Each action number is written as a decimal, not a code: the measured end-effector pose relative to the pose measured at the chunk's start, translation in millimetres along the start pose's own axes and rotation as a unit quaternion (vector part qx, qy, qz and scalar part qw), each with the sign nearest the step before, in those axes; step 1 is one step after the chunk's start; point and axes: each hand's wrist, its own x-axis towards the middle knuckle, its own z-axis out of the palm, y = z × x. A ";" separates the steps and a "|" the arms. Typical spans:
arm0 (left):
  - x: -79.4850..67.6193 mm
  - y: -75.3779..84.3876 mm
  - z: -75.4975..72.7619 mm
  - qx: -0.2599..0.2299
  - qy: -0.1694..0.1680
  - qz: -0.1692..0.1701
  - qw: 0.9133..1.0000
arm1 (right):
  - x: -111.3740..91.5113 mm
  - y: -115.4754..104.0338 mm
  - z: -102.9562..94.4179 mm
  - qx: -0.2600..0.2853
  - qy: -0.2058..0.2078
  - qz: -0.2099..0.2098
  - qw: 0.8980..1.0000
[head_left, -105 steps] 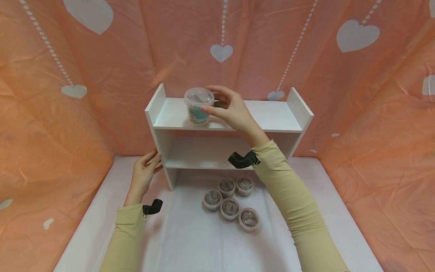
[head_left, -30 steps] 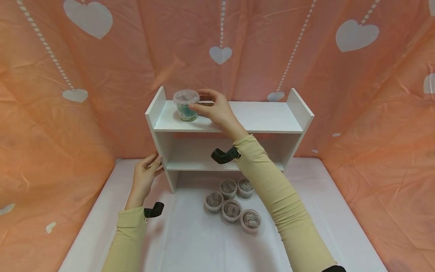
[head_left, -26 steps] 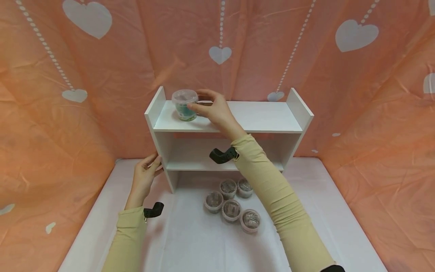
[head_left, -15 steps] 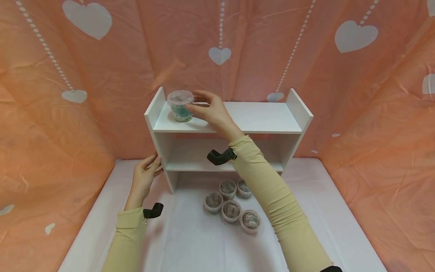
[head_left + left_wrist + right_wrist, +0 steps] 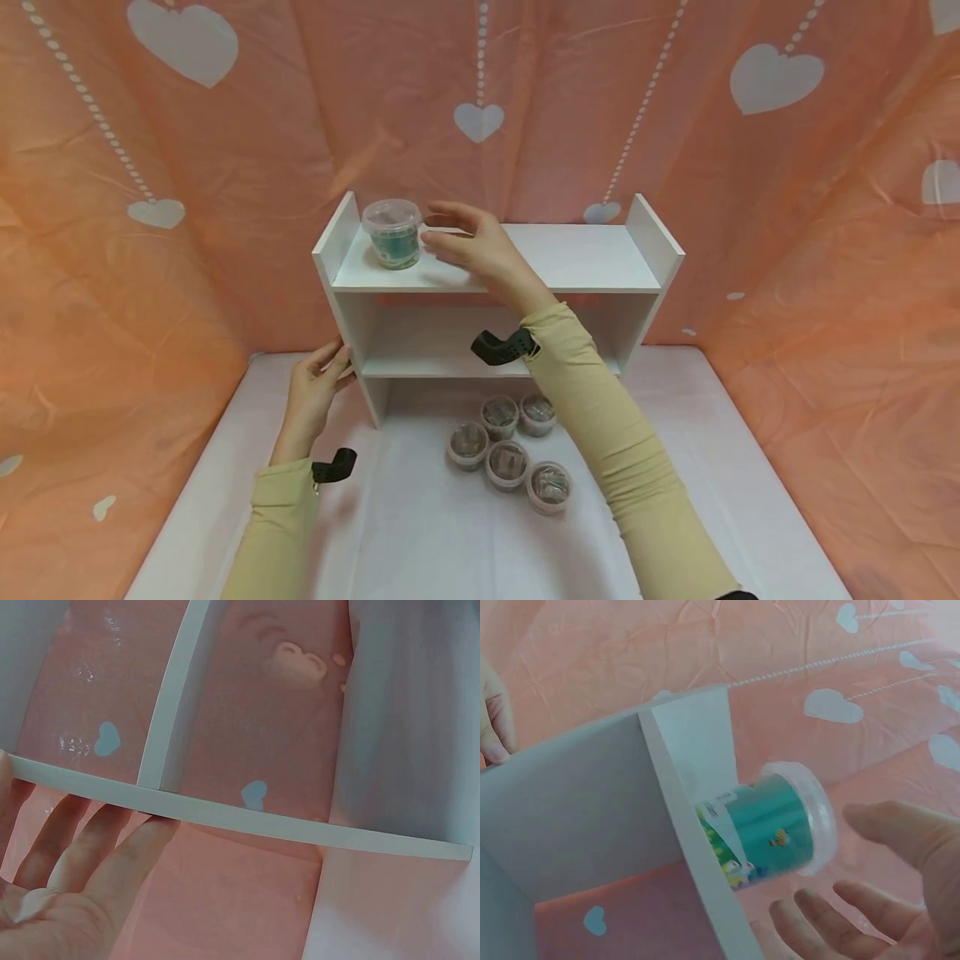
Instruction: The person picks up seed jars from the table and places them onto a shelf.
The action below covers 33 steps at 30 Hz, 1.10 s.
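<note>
Lidded tub stands upright on the top board of the white shelf unit, at its left end. Lid clear and on; body teal, with a printed bee and coloured figures low down. Cannot tell the teal of the print from any contents.

Five smaller-looking tubs cluster on the desk, in front of the shelf unit. Something grey-brown and crinkled shows through their lids; contents not identifiable.

Right hand: open, thumb and fingers spread just beside the tub, apart from it. Left hand: loosely extended, fingertips against the shelf unit's left side panel.

Against earlier: tub sits further left than at first; right hand, on it half a second ago, is now off. Left hand and desk cluster unchanged.
</note>
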 end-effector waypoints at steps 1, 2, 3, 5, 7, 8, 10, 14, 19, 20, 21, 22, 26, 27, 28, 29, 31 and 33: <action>0.1 -0.1 0.2 -0.001 0.000 0.001 1.000 | -1.6 -0.5 -2.2 0.004 -0.001 0.000 1.000; 0.1 -0.2 0.4 -0.001 -0.001 0.003 1.000 | -3.2 -1.1 -4.8 0.011 -0.003 0.001 1.000; 0.0 -0.5 0.4 -0.002 -0.002 0.004 1.000 | -5.5 -1.8 -7.5 0.025 -0.007 0.000 1.000; -0.3 -1.3 0.2 -0.004 -0.003 0.004 1.000 | -10.0 -3.0 -12.8 0.060 -0.012 0.000 0.998; -0.4 -2.1 -0.1 -0.002 -0.004 0.004 1.000 | -15.5 -4.5 -18.6 0.098 -0.016 -0.003 0.995; -0.4 -2.6 -0.2 -0.002 -0.005 0.003 1.000 | -18.1 -5.1 -21.9 0.121 -0.017 -0.002 0.993; -0.2 -3.4 -0.4 0.000 -0.006 0.002 1.000 | -23.7 -6.6 -28.3 0.151 -0.016 -0.002 0.988; 0.6 -3.8 -0.8 0.001 -0.004 0.002 1.000 | -33.6 -9.4 -41.1 0.181 -0.012 -0.007 0.983; 0.8 -2.6 -1.0 -0.005 0.000 0.001 1.000 | -44.1 -11.9 -56.3 0.181 -0.023 -0.026 0.983; 0.9 -2.4 -1.1 -0.006 -0.001 0.001 1.000 | -46.2 -12.3 -59.2 0.178 -0.027 -0.033 0.983; 0.9 -2.2 -1.1 -0.007 -0.002 0.001 1.000 | -48.3 -13.0 -61.6 0.177 -0.032 -0.040 0.983; 1.1 -2.0 -1.0 -0.008 -0.003 0.002 1.000 | -50.3 -13.3 -64.1 0.173 -0.036 -0.048 0.983; 1.2 -1.4 -0.7 -0.006 -0.003 0.001 1.000 | -58.1 -15.0 -72.6 0.158 -0.057 -0.081 0.982; 1.3 -1.4 -0.6 -0.006 -0.003 0.000 1.000 | -59.9 -15.0 -74.1 0.157 -0.063 -0.086 0.982; 1.1 -1.4 -0.6 -0.006 -0.001 0.000 1.000 | -61.5 -15.1 -75.3 0.153 -0.069 -0.091 0.982; 0.9 -1.5 -0.8 -0.005 0.001 -0.002 1.000 | -63.2 -15.1 -76.4 0.153 -0.075 -0.094 0.981; 0.9 -1.8 -0.6 0.000 0.003 -0.002 1.000 | -66.3 -14.5 -78.5 0.148 -0.087 -0.099 0.980; 1.1 -2.3 0.5 -0.001 0.005 -0.003 1.000 | -70.0 -13.4 -80.6 0.148 -0.100 -0.102 0.979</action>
